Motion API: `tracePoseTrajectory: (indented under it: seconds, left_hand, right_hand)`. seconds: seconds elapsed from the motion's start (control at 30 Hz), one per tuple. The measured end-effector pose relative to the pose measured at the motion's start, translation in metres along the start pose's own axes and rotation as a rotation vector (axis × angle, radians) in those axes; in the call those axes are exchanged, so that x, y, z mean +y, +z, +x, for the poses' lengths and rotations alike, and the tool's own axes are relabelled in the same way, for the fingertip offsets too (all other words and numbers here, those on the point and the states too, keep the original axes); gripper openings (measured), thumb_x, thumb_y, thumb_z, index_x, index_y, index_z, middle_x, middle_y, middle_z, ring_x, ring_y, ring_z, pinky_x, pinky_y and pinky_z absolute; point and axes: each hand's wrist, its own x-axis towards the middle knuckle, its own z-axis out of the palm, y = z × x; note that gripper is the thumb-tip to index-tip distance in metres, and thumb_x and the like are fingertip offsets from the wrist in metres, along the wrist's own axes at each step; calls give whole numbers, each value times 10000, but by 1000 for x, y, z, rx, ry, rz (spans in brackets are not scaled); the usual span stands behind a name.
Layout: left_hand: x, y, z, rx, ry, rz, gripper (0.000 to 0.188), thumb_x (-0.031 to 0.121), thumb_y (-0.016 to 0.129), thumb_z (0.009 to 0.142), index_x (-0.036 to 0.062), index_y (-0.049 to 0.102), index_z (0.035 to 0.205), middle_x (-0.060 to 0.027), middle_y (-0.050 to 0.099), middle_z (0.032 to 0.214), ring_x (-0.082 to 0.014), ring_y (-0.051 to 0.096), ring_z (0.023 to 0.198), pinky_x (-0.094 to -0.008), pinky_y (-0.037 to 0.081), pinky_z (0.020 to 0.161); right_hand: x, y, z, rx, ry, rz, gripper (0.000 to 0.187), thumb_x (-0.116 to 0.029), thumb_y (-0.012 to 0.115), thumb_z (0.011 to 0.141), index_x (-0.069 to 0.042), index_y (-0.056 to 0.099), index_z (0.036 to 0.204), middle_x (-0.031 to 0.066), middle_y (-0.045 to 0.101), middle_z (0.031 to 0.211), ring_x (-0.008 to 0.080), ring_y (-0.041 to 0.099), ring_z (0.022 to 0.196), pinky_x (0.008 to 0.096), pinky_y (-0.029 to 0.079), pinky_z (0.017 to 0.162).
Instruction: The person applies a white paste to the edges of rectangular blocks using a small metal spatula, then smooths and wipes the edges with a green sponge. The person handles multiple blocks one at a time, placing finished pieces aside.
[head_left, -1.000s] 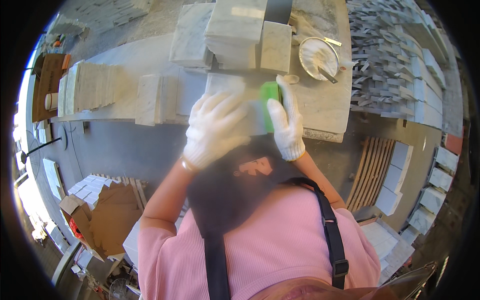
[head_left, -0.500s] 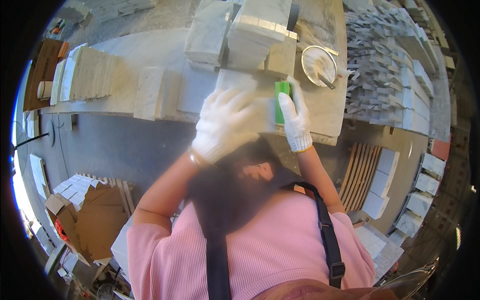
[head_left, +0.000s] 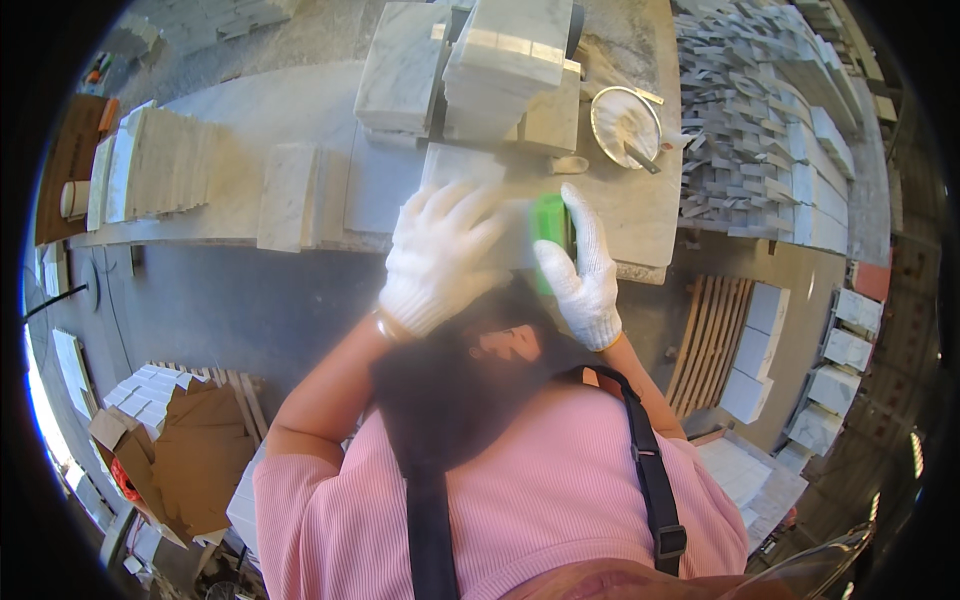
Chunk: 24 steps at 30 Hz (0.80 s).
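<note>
My left hand (head_left: 445,255), in a white knit glove, lies with its fingers spread over a pale marble tile (head_left: 462,165) near the bench's front edge. The hand covers much of that tile, and the fingertips are hazy. In my right hand (head_left: 585,270), also gloved, is a green rectangular block (head_left: 550,212) that looks like a sanding block. The thumb presses its near side and the fingers wrap its far right side. This block stands at the tile's right edge. Its underside is hidden.
Marble tile stacks (head_left: 400,70) stand behind my hands, with more tiles (head_left: 160,165) upright at the left. A round bowl of whitish paste (head_left: 625,125) holds a tool. Many thin strips (head_left: 735,120) are piled at the right. Below lie a cardboard box (head_left: 205,450) and a wooden pallet (head_left: 710,345).
My right hand has drawn the green block toward me and slightly left along the tile's right edge. The left hand stays on the tile. The whole view has shifted slightly.
</note>
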Motion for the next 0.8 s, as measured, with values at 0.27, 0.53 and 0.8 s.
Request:
tracePoseTrajectory:
  seconds: [0.27, 0.53, 0.8]
  left_hand:
    - [0, 0, 2, 21, 9, -12, 693, 342, 894, 563, 176, 694, 1206, -40, 606, 1359, -300, 544, 1276, -521, 422, 1071]
    - [0, 0, 1, 13, 14, -10, 709, 351, 892, 572, 188, 690, 1232, -38, 606, 1360, -295, 545, 1278, -528, 417, 1085]
    - [2, 1, 0, 6, 10, 12, 717, 360, 893, 571, 182, 689, 1235, -40, 606, 1358, -301, 542, 1275, -529, 411, 1088]
  right_hand:
    - [18, 2, 11, 13, 218, 371, 585, -193, 654, 986, 10, 462, 1500, 170, 600, 1348, 279, 563, 1285, 376, 421, 1107]
    - [19, 6, 22, 46, 222, 268, 616, -214, 684, 963, 4, 464, 1495, 180, 609, 1341, 293, 564, 1275, 396, 416, 1112]
    - [18, 0, 4, 16, 4, -26, 617, -243, 702, 961, -15, 490, 1493, 142, 619, 1345, 266, 593, 1250, 390, 454, 1072]
